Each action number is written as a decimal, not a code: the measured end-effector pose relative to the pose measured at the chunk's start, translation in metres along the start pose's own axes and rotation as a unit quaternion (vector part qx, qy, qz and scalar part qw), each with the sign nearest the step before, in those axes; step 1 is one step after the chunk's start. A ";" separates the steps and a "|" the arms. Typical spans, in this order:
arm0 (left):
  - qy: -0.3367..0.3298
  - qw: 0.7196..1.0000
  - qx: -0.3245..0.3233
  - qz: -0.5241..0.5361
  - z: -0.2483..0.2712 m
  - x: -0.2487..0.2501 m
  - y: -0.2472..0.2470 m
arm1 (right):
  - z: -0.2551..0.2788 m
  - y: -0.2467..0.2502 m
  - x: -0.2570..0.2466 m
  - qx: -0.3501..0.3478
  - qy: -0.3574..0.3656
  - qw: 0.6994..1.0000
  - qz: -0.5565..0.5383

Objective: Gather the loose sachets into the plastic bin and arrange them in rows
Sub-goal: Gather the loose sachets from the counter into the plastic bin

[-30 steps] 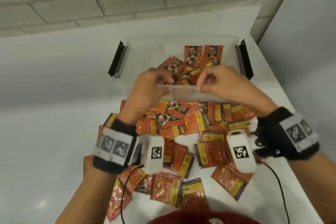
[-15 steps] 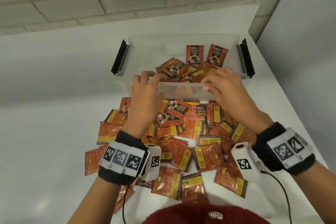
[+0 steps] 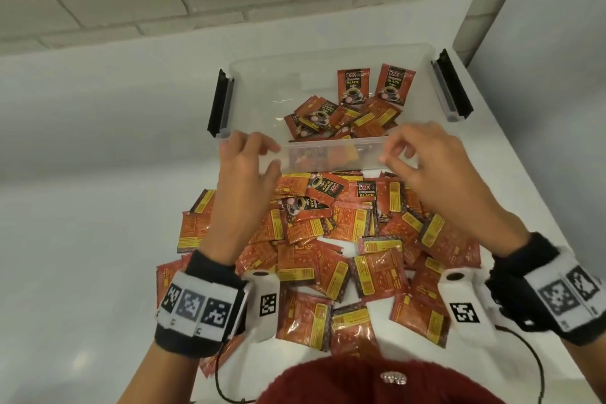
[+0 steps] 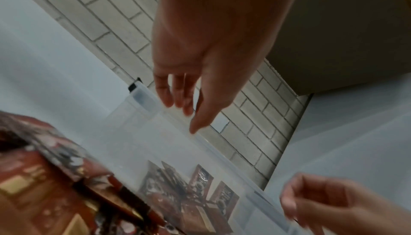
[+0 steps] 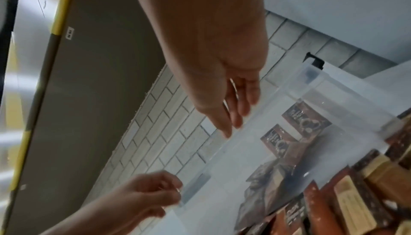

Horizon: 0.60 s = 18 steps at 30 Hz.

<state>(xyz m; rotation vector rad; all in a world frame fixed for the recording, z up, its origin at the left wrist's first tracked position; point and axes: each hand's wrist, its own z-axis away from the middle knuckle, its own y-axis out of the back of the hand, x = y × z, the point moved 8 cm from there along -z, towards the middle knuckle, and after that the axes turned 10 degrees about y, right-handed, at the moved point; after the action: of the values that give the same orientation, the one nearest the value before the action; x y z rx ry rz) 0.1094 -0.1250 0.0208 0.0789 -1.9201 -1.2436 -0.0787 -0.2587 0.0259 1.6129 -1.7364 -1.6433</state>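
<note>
Both hands empty right now: left hand [image 3: 247, 162] hovers at the near wall of the plastic bin [image 3: 331, 56], fingers loosely spread, grip on nothing; right hand [image 3: 423, 157] at the same wall further right in frame, fingers loosely curled, nothing pinched as far as I can tell. Bin sits upper centre of the head view on the white tabletop [image 3: 82, 207]. Progress: early. Two upright sachets [image 3: 353, 86] lean on the far wall right of centre, looks like the start of a row. A small jumbled heap [image 3: 341, 118] lies in front of them, unsorted. Left half of the bin is bare. Bulk of the work is still outside: loose sachets [image 3: 331, 239] piled on the tabletop between bin and me, centre to lower frame, overlapping, mixed face up and face down. Remaining: transfer nearly all, then line up rows.
</note>
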 end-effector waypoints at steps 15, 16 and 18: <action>0.150 0.967 -0.168 -0.116 0.014 -0.055 -0.046 | 0.066 -0.041 0.074 -0.235 -0.284 0.928 0.057; 0.155 0.966 -0.168 -0.124 0.013 -0.056 -0.045 | 0.065 -0.040 0.075 -0.215 -0.294 0.931 0.030; 0.165 0.961 -0.175 -0.135 0.011 -0.058 -0.045 | 0.066 -0.041 0.080 -0.177 -0.312 0.933 -0.024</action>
<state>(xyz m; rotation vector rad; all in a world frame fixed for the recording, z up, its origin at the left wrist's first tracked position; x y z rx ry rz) 0.1241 -0.1136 -0.0511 0.3508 -1.4141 -1.6234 -0.1368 -0.2780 -0.0672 1.0338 -1.5038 -2.5134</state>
